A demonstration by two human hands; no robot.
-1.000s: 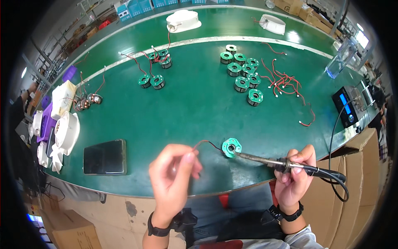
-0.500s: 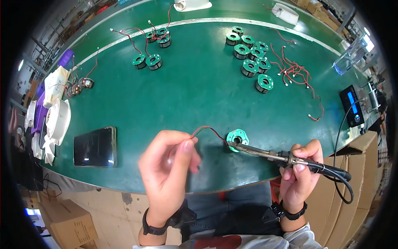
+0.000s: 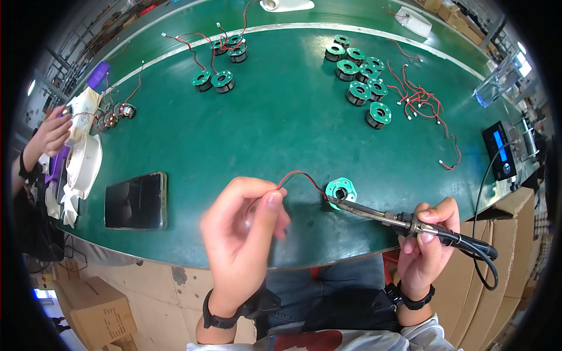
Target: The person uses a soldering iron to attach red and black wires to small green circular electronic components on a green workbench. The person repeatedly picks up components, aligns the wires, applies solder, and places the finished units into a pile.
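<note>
A thin red-and-black wire (image 3: 298, 172) is pinched between the thumb and forefinger of my left hand (image 3: 243, 234). It arches over to the left edge of a round green circuit board (image 3: 345, 188) with a hole in its middle, lying on the table. My right hand (image 3: 430, 248) grips a soldering iron (image 3: 404, 222) by its black handle. The iron's dark tip lies at the board's lower left edge, where the wire ends meet it. Whether the wire is joined there is hidden by the tip.
Several stators with green boards (image 3: 379, 114) stand at the back right, beside loose red wires (image 3: 422, 100). Wired ones (image 3: 223, 81) stand back left. A phone (image 3: 136, 202) lies left, a soldering station (image 3: 499, 149) right. A co-worker's hand (image 3: 54, 131) is at the far left.
A co-worker's hand has come into view at the far left. The whole view has shifted slightly; my hands, the wire and the iron keep nearly the same places at the board.
</note>
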